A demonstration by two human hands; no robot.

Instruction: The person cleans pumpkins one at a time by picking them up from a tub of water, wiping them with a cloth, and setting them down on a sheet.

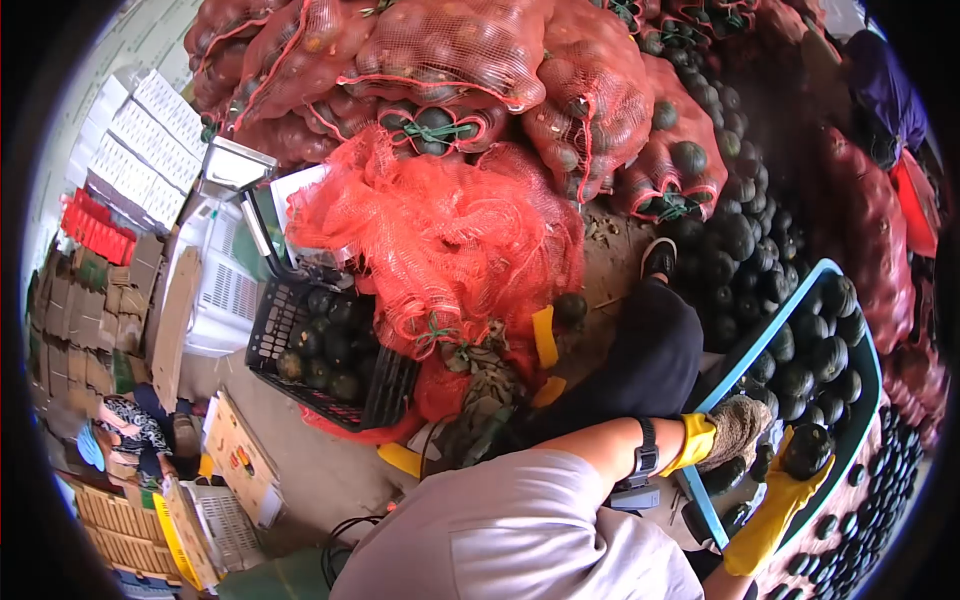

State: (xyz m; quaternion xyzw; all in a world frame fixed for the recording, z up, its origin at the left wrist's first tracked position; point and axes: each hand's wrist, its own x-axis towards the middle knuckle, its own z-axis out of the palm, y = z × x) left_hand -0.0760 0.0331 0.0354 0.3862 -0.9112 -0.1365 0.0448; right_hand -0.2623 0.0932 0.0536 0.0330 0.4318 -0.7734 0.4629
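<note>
A round dark green squash [807, 453] sits in my right hand [778, 497]. The yellow-gloved fingers of that hand wrap round it, over the near end of a blue-rimmed tub [875, 375]. My left hand [735, 432] is beside the squash, over the tub's left rim. A rough brown cloth or mitt covers it above a yellow cuff [697, 440], hiding its fingers. A black band [647, 447] circles that wrist. Several dark green squashes [825, 358] fill the tub's far part, with a few more below my hands.
Red mesh sacks [455, 50] of squash stand piled ahead, with loose squashes [735, 235] beside them. Red netting [430, 230] lies heaped near a black crate [265, 330] of squash. More squashes [880, 490] cover the floor beyond the tub. Another person [140, 425] is at lower left.
</note>
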